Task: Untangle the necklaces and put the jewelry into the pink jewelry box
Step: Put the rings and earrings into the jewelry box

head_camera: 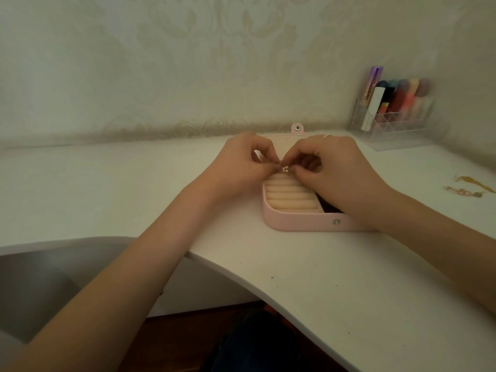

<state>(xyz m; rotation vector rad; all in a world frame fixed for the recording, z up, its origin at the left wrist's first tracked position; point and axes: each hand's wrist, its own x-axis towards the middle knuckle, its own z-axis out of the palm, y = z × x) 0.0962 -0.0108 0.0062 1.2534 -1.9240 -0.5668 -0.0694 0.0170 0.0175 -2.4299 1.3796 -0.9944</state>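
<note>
- Here we judge a stowing step: left hand (pixel 241 165) and right hand (pixel 332 170) both pinch a small jewel (pixel 365 169) over the pink jewelry box (pixel 295 222).
- Next, seat it in the ring rolls (pixel 291 193); tangled necklaces (pixel 468 187) wait.

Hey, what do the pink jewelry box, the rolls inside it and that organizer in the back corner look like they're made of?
Pink jewelry box: probably faux leather, smooth matte skin with metal snap studs. Ring rolls: likely cream velvet or plush over padding, soft ridged look. Organizer: clear hard plastic or acrylic, see-through walls and dividers. Small piece pinched by both hands: shiny, possibly metal; too small to tell.
</note>
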